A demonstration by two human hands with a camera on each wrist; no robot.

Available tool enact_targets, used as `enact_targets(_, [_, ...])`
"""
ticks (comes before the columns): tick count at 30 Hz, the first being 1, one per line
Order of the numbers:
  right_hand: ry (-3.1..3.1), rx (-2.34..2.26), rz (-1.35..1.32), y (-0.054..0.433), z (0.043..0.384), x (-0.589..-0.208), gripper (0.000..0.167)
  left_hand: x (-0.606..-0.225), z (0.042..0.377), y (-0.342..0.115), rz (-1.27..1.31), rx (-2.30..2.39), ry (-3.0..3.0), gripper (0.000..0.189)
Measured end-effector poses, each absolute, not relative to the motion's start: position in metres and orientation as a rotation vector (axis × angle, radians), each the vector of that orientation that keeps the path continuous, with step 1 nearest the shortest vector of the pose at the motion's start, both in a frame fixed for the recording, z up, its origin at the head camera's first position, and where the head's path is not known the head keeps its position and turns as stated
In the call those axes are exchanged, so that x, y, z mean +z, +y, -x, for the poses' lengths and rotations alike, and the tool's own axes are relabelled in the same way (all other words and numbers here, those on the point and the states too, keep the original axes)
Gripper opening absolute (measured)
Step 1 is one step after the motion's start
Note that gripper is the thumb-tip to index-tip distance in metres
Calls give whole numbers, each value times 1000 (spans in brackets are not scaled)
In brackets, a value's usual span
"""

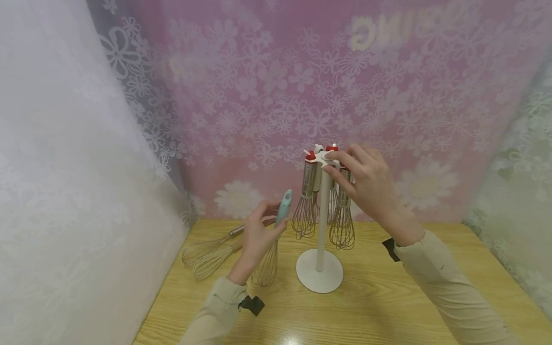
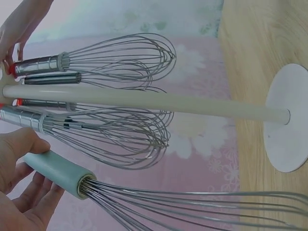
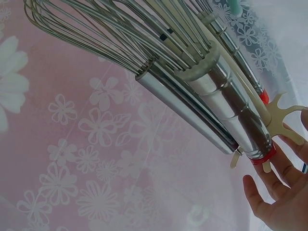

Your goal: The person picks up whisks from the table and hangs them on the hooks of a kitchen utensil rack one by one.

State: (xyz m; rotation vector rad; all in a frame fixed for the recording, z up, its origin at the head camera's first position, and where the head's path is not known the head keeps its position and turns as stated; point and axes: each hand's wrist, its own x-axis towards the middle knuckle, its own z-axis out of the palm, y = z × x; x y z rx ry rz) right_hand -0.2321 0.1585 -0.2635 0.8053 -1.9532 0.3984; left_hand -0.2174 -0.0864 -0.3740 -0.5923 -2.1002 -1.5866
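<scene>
My left hand point(image 1: 258, 235) holds a whisk by its light blue handle point(image 1: 283, 209), thumb on one side and fingers on the other; its wire loops point down, left of the white whisk stand point(image 1: 323, 220). At the stand's top, thumb and index finger of my right hand point(image 1: 373, 179) pinch the white hooked head point(image 3: 276, 118). Several whisks hang from the hooks, among them a steel-handled whisk with a red end point(image 1: 308, 179) on the left and another whisk point(image 3: 231, 106) close to my right fingers. The left wrist view shows the blue-handled whisk point(image 2: 60, 173) apart from the hanging ones.
Two more whisks lie on the wooden table at the left: one with a steel handle point(image 1: 236, 231), one with pale wire loops point(image 1: 213, 263). The stand's round white base point(image 1: 319, 282) rests on the table. A pink flowered backdrop point(image 1: 276, 96) rises behind, with pale panels at both sides.
</scene>
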Motion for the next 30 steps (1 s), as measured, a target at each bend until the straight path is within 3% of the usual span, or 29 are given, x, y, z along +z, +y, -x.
enact_targets(9, [-1947, 394, -809, 158, 233, -264, 55, -379, 231, -79, 663, -1618, -2021, 39])
enact_targets(30, [-1943, 385, -809, 158, 232, -264, 55, -350, 228, -66, 719, -1622, -1966, 36])
